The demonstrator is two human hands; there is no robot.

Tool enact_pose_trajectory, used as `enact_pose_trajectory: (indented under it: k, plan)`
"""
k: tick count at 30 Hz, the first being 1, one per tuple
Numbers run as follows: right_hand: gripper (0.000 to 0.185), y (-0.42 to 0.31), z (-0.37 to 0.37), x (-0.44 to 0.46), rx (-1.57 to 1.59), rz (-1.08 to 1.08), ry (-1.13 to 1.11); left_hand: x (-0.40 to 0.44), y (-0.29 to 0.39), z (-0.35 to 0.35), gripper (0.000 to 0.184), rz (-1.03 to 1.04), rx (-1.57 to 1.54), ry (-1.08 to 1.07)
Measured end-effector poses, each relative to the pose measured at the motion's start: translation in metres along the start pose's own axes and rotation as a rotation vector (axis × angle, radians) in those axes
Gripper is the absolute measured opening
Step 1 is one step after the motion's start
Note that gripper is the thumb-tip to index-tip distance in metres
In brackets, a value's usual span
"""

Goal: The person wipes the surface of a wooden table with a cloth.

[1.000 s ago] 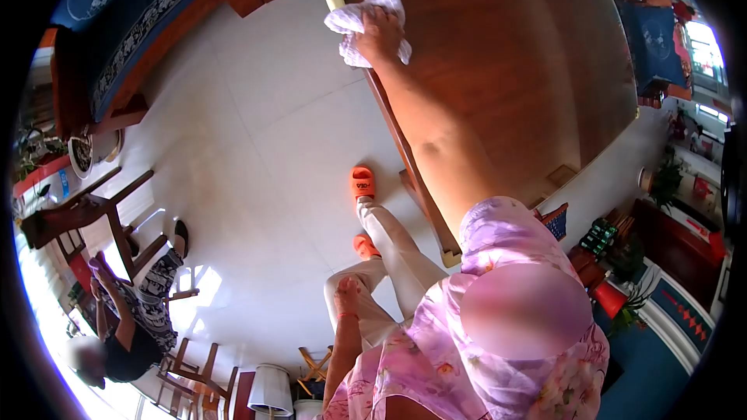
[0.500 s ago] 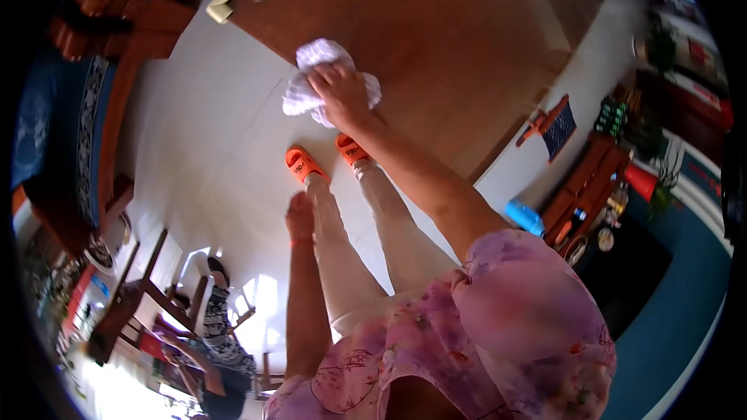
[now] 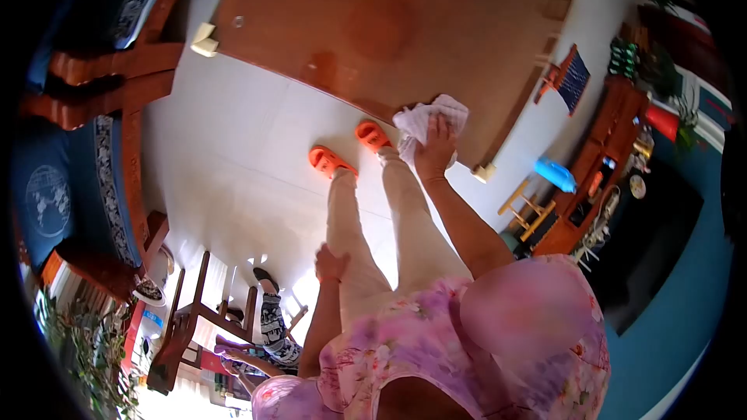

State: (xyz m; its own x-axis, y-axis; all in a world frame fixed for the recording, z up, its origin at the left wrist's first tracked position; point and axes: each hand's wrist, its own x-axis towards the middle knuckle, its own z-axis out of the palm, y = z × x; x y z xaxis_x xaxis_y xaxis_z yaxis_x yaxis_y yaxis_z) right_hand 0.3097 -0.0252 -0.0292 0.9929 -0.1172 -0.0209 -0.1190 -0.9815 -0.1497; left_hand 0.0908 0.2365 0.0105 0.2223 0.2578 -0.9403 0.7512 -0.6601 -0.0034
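Observation:
My right hand (image 3: pixel 436 148) presses a pale pinkish-white cloth (image 3: pixel 443 113) down at the near edge of a brown wooden table (image 3: pixel 436 39), close to its right corner. The fingers lie over the cloth, and part of it hangs below the edge. My left hand (image 3: pixel 332 263) is beside my left thigh, away from the table. Its fingers look curled in, and I see nothing held in it. Damp-looking darker patches show on the tabletop.
Cream corner guards (image 3: pixel 205 40) cover the table's corners. A wooden seat with blue cushions (image 3: pixel 48 190) stands left. Low right are a small wooden stool (image 3: pixel 529 208), a blue bottle (image 3: pixel 555 174) and a wooden cabinet (image 3: pixel 595 163). Another person (image 3: pixel 272 327) sits behind, near a wooden chair (image 3: pixel 198 319).
My right hand and the cloth have moved right along the near table edge, toward the corner. My left hand has drawn back along my thigh. The view has shifted.

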Motion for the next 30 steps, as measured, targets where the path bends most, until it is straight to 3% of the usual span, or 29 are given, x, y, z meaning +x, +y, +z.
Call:
enact_pose_trajectory:
  k: [3, 5, 12, 13, 16, 18, 19, 22, 23, 30]
  plan:
    - [0.064, -0.068, 0.023, 0.028, 0.105, -0.294, 0.054, -0.016, -0.017, 0.018, 0.097, -0.213, 0.039, -0.231]
    - [0.066, -0.125, 0.017, 0.054, 0.132, -0.347, -0.020, -0.010, -0.013, 0.017, 0.104, -0.212, 0.011, -0.262]
    - [0.060, -0.277, 0.043, 0.152, 0.190, -0.603, 0.006, -0.001, 0.002, 0.045, 0.110, -0.280, 0.056, -0.249]
    - [0.059, -0.297, 0.052, 0.169, 0.175, -0.605, -0.065, -0.003, 0.001, 0.046, 0.111, -0.280, 0.041, -0.251]
    - [0.055, -0.341, 0.077, 0.217, 0.148, -0.609, 0.035, -0.003, -0.003, 0.054, 0.113, -0.288, 0.032, -0.259]
    - [0.052, -0.353, 0.053, 0.239, 0.124, -0.612, -0.139, -0.006, -0.007, 0.061, 0.114, -0.296, 0.042, -0.255]
    - [0.050, -0.349, 0.046, 0.243, 0.108, -0.619, -0.234, -0.007, -0.008, 0.061, 0.114, -0.295, 0.048, -0.243]
    - [0.048, -0.299, 0.051, 0.234, 0.081, -0.640, -0.063, -0.006, -0.011, 0.062, 0.109, -0.282, 0.056, -0.184]
    - [0.054, -0.266, 0.060, 0.227, 0.189, -0.658, 0.130, -0.006, -0.013, 0.060, 0.107, -0.281, 0.071, -0.169]
    - [0.058, 0.000, 0.055, 0.165, 0.207, -0.260, 0.380, 0.003, -0.022, 0.030, 0.097, -0.185, 0.160, -0.175]
